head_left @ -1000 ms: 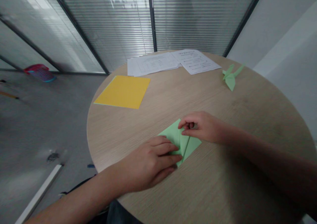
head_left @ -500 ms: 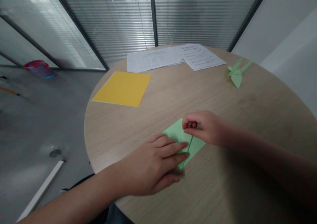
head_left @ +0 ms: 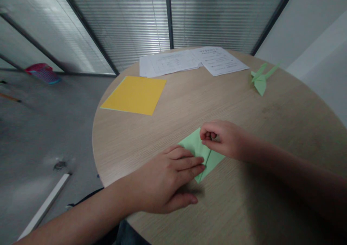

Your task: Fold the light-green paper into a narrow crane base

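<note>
A folded sheet of light green origami paper (head_left: 214,162) lies on the round wooden table, with a flap edge running across it. My left hand (head_left: 173,178) rests flat over its left part, fingers stretched out and the thumb apart on the table side. At the far corner of the paper, my right hand (head_left: 221,138) is curled, thumb and index finger pinching the green paper's edge. Part of the sheet is hidden under my left hand.
Yellow paper (head_left: 134,95) lies at the table's left. Printed white sheets (head_left: 170,62) overlap along the far edge. A folded green paper crane (head_left: 260,83) stands at the far right. On the floor are a red and blue basket (head_left: 43,73) and a white strip (head_left: 45,205).
My left thumb has spread slightly farther from the fingers, and the left fingertips have drawn back a little. My right hand keeps its pinch at the corner.
</note>
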Demonstrator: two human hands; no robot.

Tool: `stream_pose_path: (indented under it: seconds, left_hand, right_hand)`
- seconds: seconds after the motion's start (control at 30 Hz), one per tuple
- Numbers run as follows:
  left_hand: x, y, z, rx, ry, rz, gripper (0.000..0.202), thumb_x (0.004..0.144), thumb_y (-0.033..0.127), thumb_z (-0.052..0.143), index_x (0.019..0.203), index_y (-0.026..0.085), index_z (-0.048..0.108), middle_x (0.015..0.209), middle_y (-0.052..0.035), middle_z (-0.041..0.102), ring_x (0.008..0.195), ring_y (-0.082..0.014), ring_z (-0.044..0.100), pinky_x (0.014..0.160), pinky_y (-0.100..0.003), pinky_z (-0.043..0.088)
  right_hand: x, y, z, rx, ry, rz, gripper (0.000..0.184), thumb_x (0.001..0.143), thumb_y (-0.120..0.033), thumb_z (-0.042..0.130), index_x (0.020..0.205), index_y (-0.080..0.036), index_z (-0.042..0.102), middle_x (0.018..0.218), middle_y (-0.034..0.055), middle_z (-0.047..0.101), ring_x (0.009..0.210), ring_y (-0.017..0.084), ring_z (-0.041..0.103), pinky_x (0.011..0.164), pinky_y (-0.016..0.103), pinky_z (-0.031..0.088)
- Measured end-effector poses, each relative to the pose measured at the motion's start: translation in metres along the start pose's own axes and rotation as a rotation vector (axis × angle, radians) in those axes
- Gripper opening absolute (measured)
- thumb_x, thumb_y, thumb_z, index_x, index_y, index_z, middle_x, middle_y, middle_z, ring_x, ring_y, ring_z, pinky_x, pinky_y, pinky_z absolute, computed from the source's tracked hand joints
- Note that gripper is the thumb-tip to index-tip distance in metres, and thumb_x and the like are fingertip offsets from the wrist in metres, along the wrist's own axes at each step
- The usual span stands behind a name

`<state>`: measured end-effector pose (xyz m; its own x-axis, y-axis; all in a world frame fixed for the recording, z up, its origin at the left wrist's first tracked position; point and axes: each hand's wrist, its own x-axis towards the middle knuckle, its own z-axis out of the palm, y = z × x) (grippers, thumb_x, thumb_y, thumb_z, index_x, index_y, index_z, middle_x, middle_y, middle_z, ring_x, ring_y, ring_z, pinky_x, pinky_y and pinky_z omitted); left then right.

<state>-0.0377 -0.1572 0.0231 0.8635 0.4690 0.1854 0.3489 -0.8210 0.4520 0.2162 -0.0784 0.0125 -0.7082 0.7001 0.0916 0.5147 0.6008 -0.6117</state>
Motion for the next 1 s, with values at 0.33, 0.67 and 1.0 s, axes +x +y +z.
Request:
stream_pose_path:
  seconds: [0.33,0.67,1.0]
  left_hand:
    - [0.000,-0.001,0.000,-0.013,0.019,0.016,0.054,0.099,0.044,0.063,0.138,0.007,0.062,0.132,-0.0145,0.072,0.122,-0.0325,0.060,0.109,-0.048,0.049]
    - [0.003,-0.002,0.002,0.052,0.060,0.018,0.030,0.105,0.026,0.058,0.130,0.012,0.068,0.127,-0.0083,0.075,0.119,-0.0268,0.063,0.107,-0.043,0.050]
    - [0.013,-0.007,0.000,0.165,0.082,0.067,0.028,0.108,0.021,0.052,0.129,0.022,0.070,0.121,-0.0052,0.076,0.111,-0.0232,0.064,0.093,-0.038,0.049]
  right_hand:
    - [0.000,0.000,-0.001,0.003,-0.005,0.007,0.003,0.088,-0.020,0.065,0.087,-0.020,0.062,0.076,-0.0007,0.064,0.069,0.015,0.058,0.064,0.027,0.040]
    - [0.000,-0.001,-0.003,-0.044,0.011,-0.025,0.003,0.088,-0.018,0.066,0.088,-0.019,0.063,0.077,0.0000,0.064,0.070,0.016,0.058,0.065,0.028,0.038]
    - [-0.003,-0.006,-0.004,-0.134,0.011,-0.051,0.005,0.092,-0.020,0.063,0.095,-0.018,0.067,0.080,0.0019,0.066,0.073,0.018,0.058,0.068,0.030,0.037]
